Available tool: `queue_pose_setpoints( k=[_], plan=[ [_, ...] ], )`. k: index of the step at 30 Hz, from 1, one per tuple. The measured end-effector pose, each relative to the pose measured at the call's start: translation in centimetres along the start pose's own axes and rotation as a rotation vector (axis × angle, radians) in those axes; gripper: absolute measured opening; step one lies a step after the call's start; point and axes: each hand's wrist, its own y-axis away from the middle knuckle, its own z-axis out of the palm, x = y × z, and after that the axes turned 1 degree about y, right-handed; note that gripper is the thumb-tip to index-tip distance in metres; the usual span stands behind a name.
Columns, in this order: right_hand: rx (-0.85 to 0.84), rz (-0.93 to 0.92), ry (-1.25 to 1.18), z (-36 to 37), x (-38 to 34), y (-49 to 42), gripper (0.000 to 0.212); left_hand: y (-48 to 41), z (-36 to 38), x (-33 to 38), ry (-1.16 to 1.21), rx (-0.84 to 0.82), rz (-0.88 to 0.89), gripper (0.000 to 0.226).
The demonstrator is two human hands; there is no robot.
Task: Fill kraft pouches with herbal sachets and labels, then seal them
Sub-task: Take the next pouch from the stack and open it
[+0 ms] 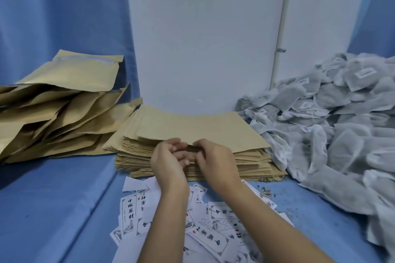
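Head view: both hands are working at the near edge of the top pouch (pixel 192 128), which is lying flat on the stack (pixel 248 162) at centre. Right hand (pixel 215 162) is curling its fingers over that edge and pinching it. Left hand (pixel 168 162) is sitting just beside it, palm turned inward, fingers curled and narrow, gripping the same edge from the other side. A dark slit is showing between the two hands where the pouch mouth is parting. Forearms are reaching in over the labels (pixel 213 239), which are lying scattered and overlapping just in front of the stack, some face up with printed characters. Sachets (pixel 333 134) are heaping up on the right, touching the stack's right side and running back to the wall (pixel 203 38). Loose pile (pixel 55 111) of puffed pouches is sitting to the left, overlapping, just beside the stack. Everything is resting on blue cloth (pixel 53 209). Herb crumbs (pixel 267 190) are lying between stack and sachets.
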Motion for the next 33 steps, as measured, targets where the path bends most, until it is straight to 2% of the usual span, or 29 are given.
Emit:
queue_pose_setpoints(
  k=[3, 5, 7, 10, 13, 14, 16, 17, 19, 22, 25, 28, 30, 33],
  plan=[
    [0.186, 0.157, -0.317, 0.0, -0.4, 0.8, 0.018, 0.1, -0.1, 1.1, 0.016, -0.001, 0.113, 0.026],
    [0.279, 0.262, -0.466, -0.2, -0.5, 0.8, 0.022, 0.0, -0.2, 1.7, 0.052, 0.004, 0.118, 0.027],
    [0.323, 0.294, -0.554, -0.6, -0.4, 0.8, 0.03, -0.2, -0.2, 2.1, 0.057, 0.017, 0.105, 0.034],
    [0.306, 0.218, -0.499, -1.0, 0.0, 1.2, 0.027, -0.2, -0.2, 2.2, 0.067, 0.01, 0.059, 0.039],
    [0.313, 0.119, -0.313, -0.9, 0.8, 1.7, 0.021, -0.2, -0.3, 2.5, 0.05, -0.013, -0.018, 0.044],
    [0.313, 0.104, -0.251, -0.8, 1.2, 1.9, 0.023, -0.3, -0.4, 2.6, 0.017, -0.007, -0.046, 0.041],
    [0.266, 0.153, -0.203, -0.9, 1.5, 2.0, 0.028, -0.7, -0.6, 2.9, -0.109, 0.034, -0.07, 0.021],
    [0.23, 0.206, -0.217, -0.9, 1.5, 2.0, 0.032, -0.8, -0.5, 3.0, -0.177, 0.061, -0.036, 0.018],
    [0.213, 0.316, -0.322, -1.2, 1.4, 2.2, 0.037, -0.8, -0.4, 3.0, -0.247, 0.122, 0.089, 0.027],
    [0.273, 0.436, -0.535, -1.6, 1.0, 2.1, 0.029, 0.0, 0.2, 3.3, -0.3, 0.13, 0.395, 0.031],
    [0.304, 0.529, -0.777, -1.5, 1.1, 2.0, 0.022, 0.9, 0.9, 3.4, -0.37, 0.004, 0.668, 0.042],
    [0.261, 0.587, -0.843, -1.7, 1.0, 2.0, 0.015, 1.3, 1.0, 3.0, -0.529, -0.242, 0.838, 0.047],
    [0.241, 0.615, -0.922, -2.0, 0.7, 1.8, 0.012, 1.1, 0.9, 2.5, -0.732, -0.428, 0.882, 0.051],
    [0.165, 0.635, -1.102, -2.7, 0.4, 1.3, 0.02, 0.5, 0.5, 1.5, -1.143, -0.557, 0.815, 0.05]
  ],
)
